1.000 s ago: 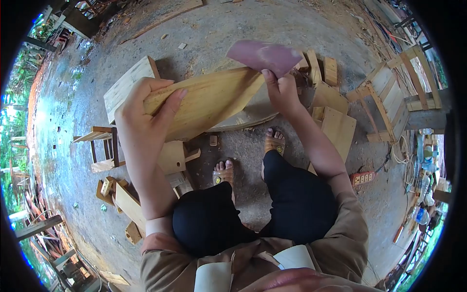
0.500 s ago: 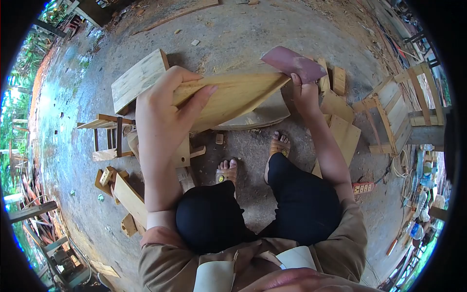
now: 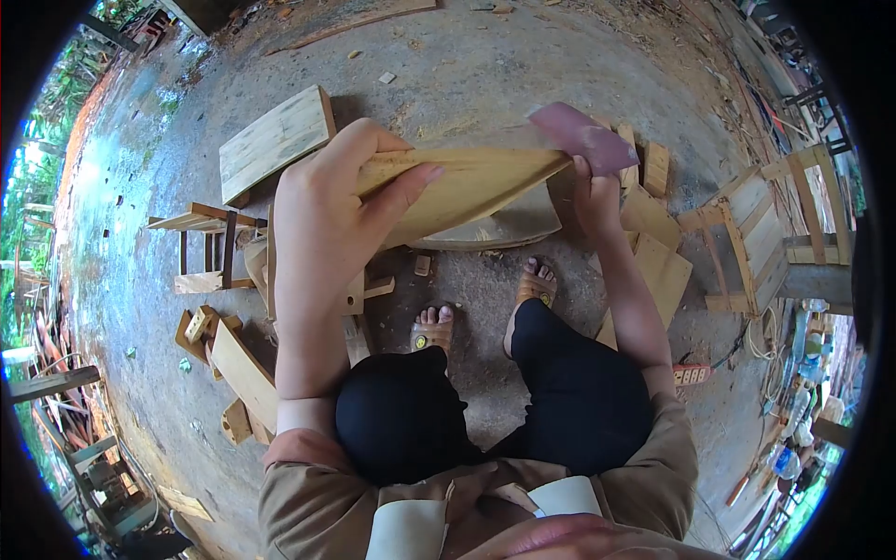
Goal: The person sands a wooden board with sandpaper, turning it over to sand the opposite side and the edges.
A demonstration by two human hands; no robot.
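Note:
Raised before me is a pale wooden board (image 3: pixel 467 191) with a curved lower edge. My left hand (image 3: pixel 345 182) grips its left end, thumb across the near face and fingers over the top. At the board's right end, my right hand (image 3: pixel 595 191) is closed on a sheet of sandpaper (image 3: pixel 586 140), purplish and bent over the board's corner. The thumb shows; the other fingers are hidden behind the sheet. Below the raised board, a curved wooden piece (image 3: pixel 509 224) rests near the ground.
A thick wooden block (image 3: pixel 278 142) lies at the back left. Small wooden chair-like frames stand left (image 3: pixel 210 247) and right (image 3: pixel 747 238). Flat boards (image 3: pixel 658 280) lie by my right arm, near a red power strip (image 3: pixel 691 375). More wood pieces (image 3: pixel 245 373) are at lower left.
The board and both hands have shifted slightly right in view. The sandpaper sits a little lower and farther right, still against the board's right end.

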